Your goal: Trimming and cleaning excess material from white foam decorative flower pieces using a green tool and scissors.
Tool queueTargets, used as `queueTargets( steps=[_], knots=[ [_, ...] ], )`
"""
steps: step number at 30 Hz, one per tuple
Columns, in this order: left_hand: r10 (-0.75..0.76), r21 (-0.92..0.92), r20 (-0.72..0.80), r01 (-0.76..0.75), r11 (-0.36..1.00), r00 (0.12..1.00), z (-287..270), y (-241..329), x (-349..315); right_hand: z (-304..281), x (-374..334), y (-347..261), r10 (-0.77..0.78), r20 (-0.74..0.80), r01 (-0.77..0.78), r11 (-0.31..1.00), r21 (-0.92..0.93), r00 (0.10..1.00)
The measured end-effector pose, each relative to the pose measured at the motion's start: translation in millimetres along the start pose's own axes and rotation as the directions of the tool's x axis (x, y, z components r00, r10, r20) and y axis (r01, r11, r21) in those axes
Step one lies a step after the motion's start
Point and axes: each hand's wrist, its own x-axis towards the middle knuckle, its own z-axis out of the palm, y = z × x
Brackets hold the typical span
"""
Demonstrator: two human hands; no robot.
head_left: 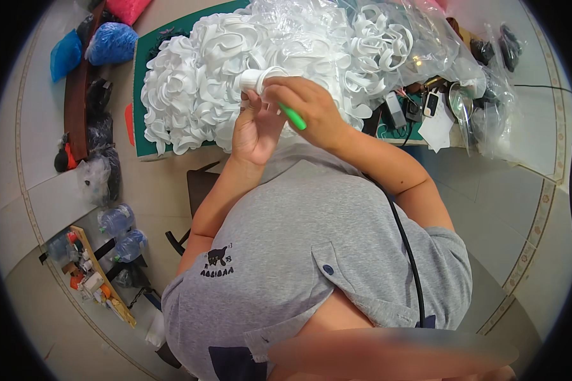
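Observation:
A large heap of white curled loops and bands (229, 47) covers the green table top (147, 101) in front of me. At the near side of the heap, my left hand (257, 132) is closed with its fingertips on a small white ribbed, round piece (253, 79). My right hand (314, 109) is closed around a tool with a bright green handle (292, 117), which sticks out toward me. The working end of the tool is hidden behind the fingers. Both hands meet at the white piece.
Clear plastic bags (435, 47) lie over the right of the heap. Chargers (395, 109) and cables sit at the table's right edge. Blue bags (111, 43) are at the far left. A dark chair (200, 190) stands below the table, and water bottles (116, 220) stand farther left.

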Motion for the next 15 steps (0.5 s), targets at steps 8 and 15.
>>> queueTargets(
  steps=[8,15],
  knots=[
    [-0.032,-0.250,-0.111,0.003,0.968,0.993,-13.0,32.9,-0.3,-51.2,-2.1,89.6,0.176,-0.551,-0.117,0.983,0.141,0.816],
    [-0.168,-0.138,0.190,0.196,0.971,0.967,-41.3,35.5,7.7,-68.5,-10.0,113.9,0.719,-0.398,-0.175,0.580,0.795,0.570]
  ],
)
